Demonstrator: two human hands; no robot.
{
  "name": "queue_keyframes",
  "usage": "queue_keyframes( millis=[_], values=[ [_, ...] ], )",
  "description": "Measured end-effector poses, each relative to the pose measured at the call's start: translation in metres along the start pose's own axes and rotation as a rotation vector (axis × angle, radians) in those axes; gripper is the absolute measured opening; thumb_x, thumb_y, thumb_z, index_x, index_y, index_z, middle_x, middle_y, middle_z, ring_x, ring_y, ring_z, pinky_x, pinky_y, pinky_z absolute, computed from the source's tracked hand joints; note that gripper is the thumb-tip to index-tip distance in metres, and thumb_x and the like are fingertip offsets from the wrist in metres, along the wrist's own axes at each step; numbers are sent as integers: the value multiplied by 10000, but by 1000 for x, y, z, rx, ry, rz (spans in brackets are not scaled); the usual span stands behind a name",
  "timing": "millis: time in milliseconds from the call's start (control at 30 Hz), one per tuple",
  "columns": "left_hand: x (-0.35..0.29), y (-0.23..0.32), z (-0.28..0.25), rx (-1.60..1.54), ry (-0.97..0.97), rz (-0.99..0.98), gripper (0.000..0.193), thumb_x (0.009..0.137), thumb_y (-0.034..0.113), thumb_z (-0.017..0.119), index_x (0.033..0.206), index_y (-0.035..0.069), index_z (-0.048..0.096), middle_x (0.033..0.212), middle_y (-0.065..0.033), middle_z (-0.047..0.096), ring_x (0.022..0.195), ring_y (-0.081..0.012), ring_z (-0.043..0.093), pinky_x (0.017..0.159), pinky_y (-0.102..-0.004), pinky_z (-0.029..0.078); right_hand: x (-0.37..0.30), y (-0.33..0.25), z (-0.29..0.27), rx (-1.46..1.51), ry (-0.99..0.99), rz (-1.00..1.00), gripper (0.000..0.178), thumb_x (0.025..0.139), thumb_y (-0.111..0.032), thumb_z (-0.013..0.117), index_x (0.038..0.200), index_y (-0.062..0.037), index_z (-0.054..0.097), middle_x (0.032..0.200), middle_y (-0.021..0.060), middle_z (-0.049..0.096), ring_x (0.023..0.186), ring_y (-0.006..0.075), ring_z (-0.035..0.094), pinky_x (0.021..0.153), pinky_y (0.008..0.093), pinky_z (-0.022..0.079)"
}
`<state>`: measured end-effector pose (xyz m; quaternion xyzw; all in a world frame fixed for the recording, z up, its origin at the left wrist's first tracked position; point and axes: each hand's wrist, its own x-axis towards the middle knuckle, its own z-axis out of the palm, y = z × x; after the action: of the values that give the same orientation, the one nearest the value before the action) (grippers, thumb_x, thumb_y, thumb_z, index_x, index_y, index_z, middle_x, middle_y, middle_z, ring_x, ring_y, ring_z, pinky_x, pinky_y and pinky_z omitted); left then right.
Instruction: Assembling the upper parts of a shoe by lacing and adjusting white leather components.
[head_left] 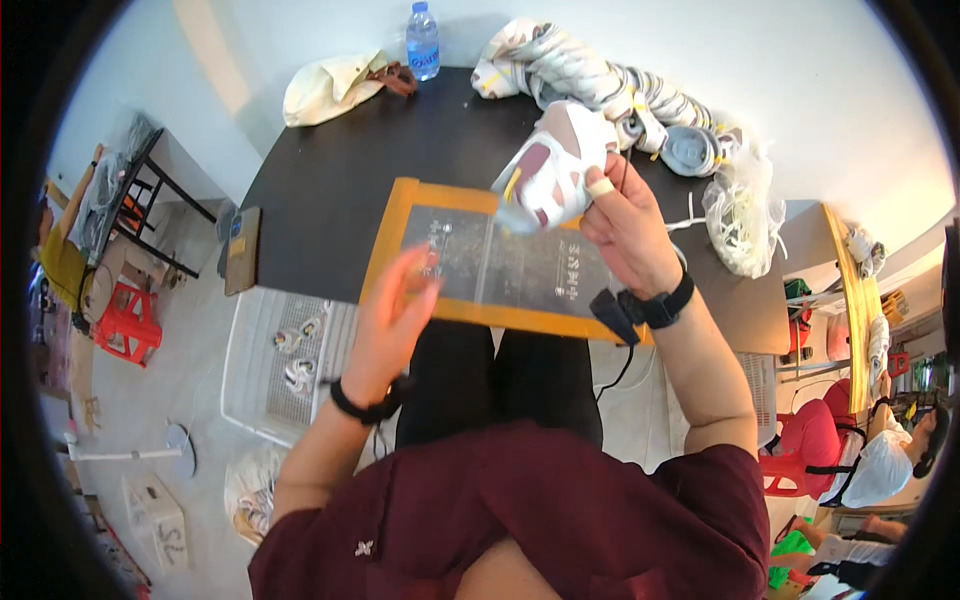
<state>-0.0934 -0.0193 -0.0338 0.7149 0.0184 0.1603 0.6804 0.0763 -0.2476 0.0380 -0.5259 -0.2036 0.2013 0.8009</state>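
Note:
My right hand [628, 222] is closed on the edge of a white shoe upper [560, 165] with mauve panels, holding it up over the far right part of a wood-framed board [455, 262]. That board has a dark panel with light markings and lies at the table's near edge. Over its near left corner hangs my left hand [396, 318], slightly blurred, holding nothing, with its fingers apart. Behind the held upper lies a long row of nested shoe uppers [590, 80]. A clear plastic bag of white laces [745, 215] rests to the right of my right hand.
On the dark table [330, 200] are a cream cloth bag [335, 90], a water bottle [422, 45] and, at the left edge, a phone-like flat object [242, 250]. A white plastic crate [260, 350] with several small pieces stands below left. Other people sit at tables on both sides.

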Motion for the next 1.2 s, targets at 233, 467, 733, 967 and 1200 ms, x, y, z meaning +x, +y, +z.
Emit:
queue_keyframes(
  millis=[233, 467, 733, 967, 1200],
  values=[
    [35, 26, 65, -628, -346, -290, 511, 957, 170, 590, 1414, 82, 379, 1219, -99, 561, 1077, -188, 597, 825, -354, 560, -75, 48, -15, 127, 32, 105, 196, 1020, -261, 500, 1148, -115, 526, 737, -76, 445, 520, 13, 290, 476, 192, 231],
    [26, 15, 84, -148, -415, -176, 465, 945, 78, 572, 1377, 58, 403, 1136, -53, 587, 930, -101, 587, 730, -240, 510, -100, 41, -39, -483, -44, -100, 825, 792, -166, 742, 1467, -64, 279, 1265, 164, 533, 1212, 280, 518, 957, 389, 457],
    [17, 18, 108, -368, -377, -334, 321, 963, 202, 597, 1228, 52, 494, 993, -47, 622, 812, -88, 614, 565, -213, 500, -87, 37, -23, -910, 379, -16, 509, 781, -224, 684, 1200, -24, 473, 977, 240, 657, 938, 387, 657, 814, 435, 508],
    [39, 8, 83, -506, -345, -496, 277, 963, 212, 602, 1197, 64, 581, 964, -32, 663, 751, -85, 631, 507, -197, 501, -54, 20, -82, -764, 60, 83, 450, 802, -330, 725, 1124, -31, 628, 933, 153, 695, 844, 270, 669, 787, 343, 519],
    [47, -2, 72, -640, -265, -541, 312, 944, 146, 614, 1244, 76, 564, 1036, -41, 665, 844, -104, 645, 568, -209, 511, 37, 28, -160, -1692, 282, 224, 194, 819, -196, 654, 973, -79, 670, 1029, 151, 666, 838, 349, 667, 776, 432, 534]
  ],
)
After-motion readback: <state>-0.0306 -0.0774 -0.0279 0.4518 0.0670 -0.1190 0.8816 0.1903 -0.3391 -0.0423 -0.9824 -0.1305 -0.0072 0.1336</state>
